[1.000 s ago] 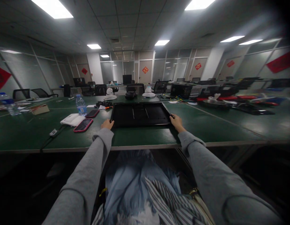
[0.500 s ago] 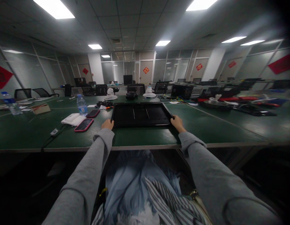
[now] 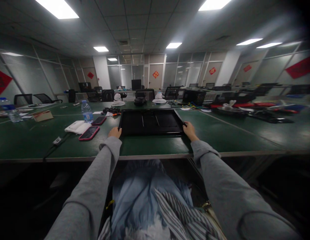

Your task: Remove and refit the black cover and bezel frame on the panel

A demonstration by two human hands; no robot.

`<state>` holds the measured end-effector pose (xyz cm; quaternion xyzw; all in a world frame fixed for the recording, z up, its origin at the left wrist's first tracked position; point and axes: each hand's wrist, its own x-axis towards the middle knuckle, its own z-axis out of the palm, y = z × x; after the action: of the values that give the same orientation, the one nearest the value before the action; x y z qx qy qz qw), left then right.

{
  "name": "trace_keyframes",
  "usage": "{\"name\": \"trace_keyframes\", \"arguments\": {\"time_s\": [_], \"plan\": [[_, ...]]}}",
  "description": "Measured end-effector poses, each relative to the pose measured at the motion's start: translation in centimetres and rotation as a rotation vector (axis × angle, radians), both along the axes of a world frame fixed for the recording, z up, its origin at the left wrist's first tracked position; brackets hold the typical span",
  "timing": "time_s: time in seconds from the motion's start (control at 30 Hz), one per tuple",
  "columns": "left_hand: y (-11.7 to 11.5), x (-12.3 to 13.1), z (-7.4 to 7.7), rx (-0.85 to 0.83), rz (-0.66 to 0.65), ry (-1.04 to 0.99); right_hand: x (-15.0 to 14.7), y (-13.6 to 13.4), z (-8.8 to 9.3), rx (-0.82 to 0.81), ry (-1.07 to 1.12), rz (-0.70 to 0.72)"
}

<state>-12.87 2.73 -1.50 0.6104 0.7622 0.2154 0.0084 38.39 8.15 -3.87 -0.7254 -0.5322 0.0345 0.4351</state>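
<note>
A wide black framed panel (image 3: pixel 151 128) lies flat on the green table in front of me. It looks like a monitor or a shallow tray; I cannot tell which. Two thin light lines run across its dark middle. My left hand (image 3: pixel 115 132) is closed on its near left edge, the thumb along the rim. At the near right corner, my right hand (image 3: pixel 190 130) grips the opposite edge the same way. The fingertips of both hands are hidden at the panel's sides. Left of my left hand lies a phone with a pink edge (image 3: pixel 89 133).
A second phone (image 3: pixel 99 120), an open notebook (image 3: pixel 77 127) and a water bottle (image 3: pixel 87 112) stand to the left. Two small white fans (image 3: pixel 159 98) (image 3: pixel 117 101) are behind the panel. A black computer case (image 3: pixel 193 97) and cluttered pan (image 3: pixel 231 111) sit at right. The table's edge (image 3: pixel 155 156) is near me.
The view shifts very slightly. Both hands keep their hold on the black framed panel, which stays in place.
</note>
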Motion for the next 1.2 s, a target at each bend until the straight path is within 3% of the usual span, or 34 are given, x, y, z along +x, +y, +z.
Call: {"name": "trace_keyframes", "arguments": {"time_s": [0.2,0.6,0.93,1.2], "plan": [[0.2,-0.1,0.0,-0.006,-0.022,0.008,0.6,0.6,-0.4,0.041,0.061,0.036],[-0.1,0.1,0.2,-0.019,-0.030,-0.042,-0.1,-0.3,0.1,0.024,-0.042,0.048],[-0.6,-0.3,0.9,0.025,0.180,-0.185,-1.6,-1.0,0.8,0.001,-0.141,0.163],[-1.6,0.2,1.1,0.090,0.233,-0.133,-2.4,-1.6,1.0,0.002,-0.290,0.124]]}}
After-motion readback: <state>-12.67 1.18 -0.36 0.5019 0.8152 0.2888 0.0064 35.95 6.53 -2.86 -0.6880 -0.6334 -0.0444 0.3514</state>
